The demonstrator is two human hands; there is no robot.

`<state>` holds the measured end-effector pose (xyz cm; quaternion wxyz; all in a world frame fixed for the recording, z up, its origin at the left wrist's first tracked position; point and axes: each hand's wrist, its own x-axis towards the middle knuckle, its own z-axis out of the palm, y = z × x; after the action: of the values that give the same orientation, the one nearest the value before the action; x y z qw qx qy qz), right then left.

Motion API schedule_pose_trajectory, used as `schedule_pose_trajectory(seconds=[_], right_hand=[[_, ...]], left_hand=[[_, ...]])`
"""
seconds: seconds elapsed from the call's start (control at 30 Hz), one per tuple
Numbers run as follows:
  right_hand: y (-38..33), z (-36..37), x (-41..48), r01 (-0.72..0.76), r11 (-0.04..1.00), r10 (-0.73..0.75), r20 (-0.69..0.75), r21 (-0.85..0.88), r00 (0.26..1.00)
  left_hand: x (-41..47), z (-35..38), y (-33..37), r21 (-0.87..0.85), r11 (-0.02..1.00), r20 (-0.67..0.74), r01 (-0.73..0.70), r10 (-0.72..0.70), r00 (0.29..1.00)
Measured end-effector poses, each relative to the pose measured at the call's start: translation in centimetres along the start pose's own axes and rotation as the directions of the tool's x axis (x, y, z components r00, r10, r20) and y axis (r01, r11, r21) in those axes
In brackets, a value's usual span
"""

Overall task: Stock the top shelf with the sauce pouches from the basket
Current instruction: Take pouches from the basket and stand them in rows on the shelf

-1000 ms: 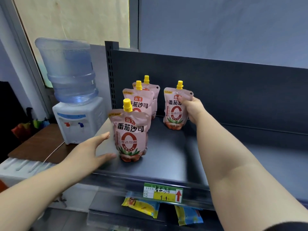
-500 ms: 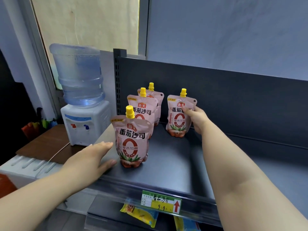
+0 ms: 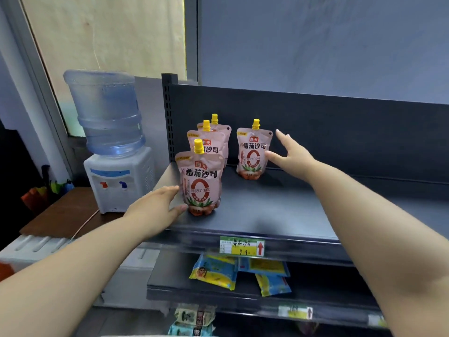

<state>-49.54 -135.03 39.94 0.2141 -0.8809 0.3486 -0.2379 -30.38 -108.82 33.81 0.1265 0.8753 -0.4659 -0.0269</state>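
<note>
The dark top shelf (image 3: 279, 210) spans the view, with a water dispenser (image 3: 114, 142) to its left. Four sauce pouches (image 3: 215, 142) stand upright on the shelf: three in a row at its left end, and a fourth pouch (image 3: 252, 152) apart to their right. The left hand (image 3: 158, 205) is released, with straight fingers against the front pouch (image 3: 200, 181). The right hand (image 3: 289, 154) is spread and grasps nothing, just beside the fourth pouch.

Dark top shelf (image 3: 267, 210) with four tomato sauce pouches standing on it.
Up and left of the price tag (image 3: 242, 246), three upright in a file: front pouch (image 3: 200, 183), middle pouch (image 3: 216, 149), rear pouch (image 3: 224, 132); directly above the tag, farther back, a lone pouch (image 3: 252, 154) standing apart.
</note>
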Motion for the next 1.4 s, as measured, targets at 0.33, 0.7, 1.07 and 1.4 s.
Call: schedule_pose_trajectory(seconds=[0.33, 0.7, 1.07, 1.4], right_hand=[[-8.7, 3.1, -12.1, 0.13, 0.966, -0.121, 0.058, -0.224, 0.991], [-12.3, 14.5, -24.4, 0.125, 0.97, -0.085, 0.19, -0.206, 0.978], [-8.7, 27.2, -34.4, -0.027, 0.989, 0.094, 0.473, -0.148, 0.876], [-5.2, 31.0, -38.8, -0.381, 0.916, 0.316, 0.818, -0.13, 0.481]], left_hand=[[-4.0, -0.4, -2.6, 0.0, 0.982, -0.001, -0.186, 0.186, 0.982], [-12.5, 5.2, -7.5, 0.047, 0.915, 0.076, -0.4, 0.396, 0.915], [-20.5, 15.8, -13.7, -0.054, 0.961, 0.359, -0.272, 0.273, 0.892], [-24.0, 23.4, -17.2, -0.127, 0.99, 0.627, 0.068, 0.027, 0.778]])
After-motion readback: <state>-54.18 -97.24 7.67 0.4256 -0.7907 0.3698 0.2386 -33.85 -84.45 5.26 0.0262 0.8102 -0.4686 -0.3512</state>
